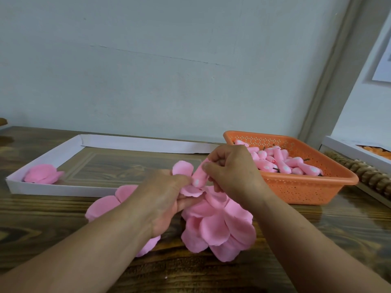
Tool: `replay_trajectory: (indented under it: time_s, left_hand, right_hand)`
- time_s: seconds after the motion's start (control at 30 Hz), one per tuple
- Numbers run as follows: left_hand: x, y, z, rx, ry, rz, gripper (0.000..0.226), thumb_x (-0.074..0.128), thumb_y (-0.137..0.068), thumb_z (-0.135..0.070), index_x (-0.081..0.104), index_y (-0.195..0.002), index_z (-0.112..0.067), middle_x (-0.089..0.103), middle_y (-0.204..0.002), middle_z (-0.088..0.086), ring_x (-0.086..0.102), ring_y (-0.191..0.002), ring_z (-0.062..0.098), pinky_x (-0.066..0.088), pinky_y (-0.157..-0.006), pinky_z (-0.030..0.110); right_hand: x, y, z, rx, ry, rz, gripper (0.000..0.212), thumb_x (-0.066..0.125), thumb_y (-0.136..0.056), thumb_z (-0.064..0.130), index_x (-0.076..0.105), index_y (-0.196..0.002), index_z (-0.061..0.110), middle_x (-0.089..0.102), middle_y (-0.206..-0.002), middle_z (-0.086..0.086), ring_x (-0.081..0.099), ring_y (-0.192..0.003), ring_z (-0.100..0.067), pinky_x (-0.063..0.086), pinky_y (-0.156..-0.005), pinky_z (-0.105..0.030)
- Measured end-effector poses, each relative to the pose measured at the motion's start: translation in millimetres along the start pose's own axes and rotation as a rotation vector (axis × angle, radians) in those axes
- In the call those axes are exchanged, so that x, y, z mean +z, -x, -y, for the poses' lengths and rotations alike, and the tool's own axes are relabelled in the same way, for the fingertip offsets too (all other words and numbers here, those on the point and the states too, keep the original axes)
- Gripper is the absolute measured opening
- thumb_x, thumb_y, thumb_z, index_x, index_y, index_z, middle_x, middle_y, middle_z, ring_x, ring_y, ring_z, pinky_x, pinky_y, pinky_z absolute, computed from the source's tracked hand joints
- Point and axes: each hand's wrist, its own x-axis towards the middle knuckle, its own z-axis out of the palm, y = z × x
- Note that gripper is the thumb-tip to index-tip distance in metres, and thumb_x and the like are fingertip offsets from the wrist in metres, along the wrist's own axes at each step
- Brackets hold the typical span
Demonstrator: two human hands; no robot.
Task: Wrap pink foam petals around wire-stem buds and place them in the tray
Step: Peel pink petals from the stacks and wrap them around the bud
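Bud (198, 176), pink with a pale tip, sits between both hands above the table (317, 229), just in front of the orange basket (306, 187) that holds many more like it. The right hand (232, 172) pinches the bud's upper part with curled fingers, most likely to keep it steady and angled while the petal goes on. The left hand (163, 199) has its grip closed on a petal piece (190, 190), pressing it up against the bud's lower end, so the wrap looks begun but not closed round. Loose petals (220, 227) lie in a heap right under the hands, close enough to pick from without reaching. The white tray (53, 157) lies to the left, well apart, with one finished pink flower (43, 174) in its near corner; most of it is unfilled, so the job seems near its start. The wire stem is hidden by the hands.
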Motion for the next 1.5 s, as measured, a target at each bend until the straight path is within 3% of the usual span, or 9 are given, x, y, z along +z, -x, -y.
replay_trajectory:
  time_s: [0.1, 0.23, 0.4, 0.67, 0.97, 1.1, 1.2, 1.33, 1.5]
  left_hand:
    - [-1, 0, -1, 0.005, -0.074, -0.058, 0.018, 0.047, -0.098, -0.006, 0.056, -0.106, 0.006, 0.072, -0.084, 0.021, 0.073, -0.067, 0.025, 0.06, -0.056, 0.031]
    - [-3, 1, -4, 0.012, -0.211, -0.069, 0.024, 0.046, -0.099, -0.01, 0.061, -0.107, 0.007, 0.071, -0.092, 0.023, 0.072, -0.072, 0.029, 0.06, -0.058, 0.034]
    - [2, 10, -4, 0.02, -0.285, -0.009, 0.027, 0.051, -0.098, -0.017, 0.065, -0.094, 0.005, 0.073, -0.077, 0.018, 0.072, -0.069, 0.031, 0.061, -0.06, 0.04]
    - [0, 12, -3, 0.058, -0.441, 0.1, 0.048, 0.037, -0.1, -0.041, 0.068, -0.097, -0.004, 0.075, -0.086, 0.013, 0.073, -0.08, 0.029, 0.057, -0.084, 0.045]
    - [-1, 14, -8, 0.109, -0.529, 0.174, 0.091, 0.023, -0.06, -0.081, 0.072, -0.087, -0.01, 0.074, -0.084, 0.012, 0.071, -0.087, 0.021, 0.05, -0.083, 0.035]
    - [0, 17, -13, 0.084, -0.502, 0.188, 0.08, 0.024, -0.06, -0.08, 0.076, -0.07, -0.021, 0.075, -0.079, 0.008, 0.072, -0.079, 0.018, 0.056, -0.073, 0.029]
    - [0, 13, -14, 0.049, -0.413, 0.2, 0.086, 0.024, -0.07, -0.076, 0.075, -0.08, -0.007, 0.073, -0.088, 0.019, 0.071, -0.086, 0.029, 0.06, -0.075, 0.035]
    - [-1, 12, -17, 0.014, -0.263, 0.131, 0.042, 0.035, -0.103, -0.031, 0.063, -0.105, 0.0, 0.072, -0.082, 0.02, 0.069, -0.072, 0.028, 0.061, -0.066, 0.033]
    - [-3, 8, -14, -0.008, -0.232, 0.126, 0.009, 0.053, -0.094, -0.004, 0.062, -0.092, -0.002, 0.072, -0.073, 0.013, 0.069, -0.06, 0.018, 0.059, -0.056, 0.026]
  right_hand:
    - [0, 2, 3, -0.068, 0.066, 0.039, 0.026, 0.058, -0.083, 0.001, 0.057, -0.061, 0.015, 0.057, -0.053, -0.008, 0.049, -0.041, -0.016, 0.043, -0.046, -0.031]
    - [-3, 5, 9, -0.17, 0.188, 0.203, 0.023, 0.06, -0.085, 0.007, 0.058, -0.065, 0.018, 0.052, -0.052, -0.001, 0.046, -0.049, -0.014, 0.029, -0.087, -0.039]
    - [-4, 7, 12, -0.224, 0.26, 0.25, 0.019, 0.061, -0.084, 0.009, 0.061, -0.067, 0.017, 0.05, -0.056, 0.0, 0.042, -0.052, -0.012, 0.047, -0.078, -0.046]
    - [-7, 8, 14, -0.189, 0.312, 0.269, 0.024, 0.061, -0.087, 0.014, 0.053, -0.068, 0.025, 0.052, -0.055, 0.011, 0.048, -0.052, -0.007, 0.037, -0.088, -0.041]
    - [-7, 11, 20, -0.256, 0.311, 0.269, 0.015, 0.06, -0.085, 0.01, 0.06, -0.097, 0.018, 0.058, -0.061, -0.002, 0.055, -0.063, -0.018, 0.027, -0.087, -0.035]
    - [-6, 11, 21, -0.254, 0.28, 0.261, 0.017, 0.059, -0.084, 0.01, 0.056, -0.075, 0.024, 0.066, -0.067, -0.008, 0.058, -0.064, -0.021, 0.037, -0.09, -0.04]
    - [-7, 9, 20, -0.217, 0.189, 0.205, 0.016, 0.061, -0.083, 0.006, 0.059, -0.072, 0.018, 0.065, -0.066, -0.014, 0.059, -0.063, -0.028, 0.052, -0.069, -0.04]
    - [-10, 3, 14, -0.061, -0.004, 0.122, 0.022, 0.063, -0.082, 0.001, 0.059, -0.065, 0.015, 0.054, -0.052, -0.005, 0.045, -0.042, -0.011, 0.037, -0.044, -0.023]
    - [-8, 3, 11, 0.033, -0.157, 0.1, 0.024, 0.065, -0.08, -0.001, 0.056, -0.06, 0.009, 0.051, -0.043, -0.004, 0.04, -0.031, -0.009, 0.031, -0.035, -0.015]
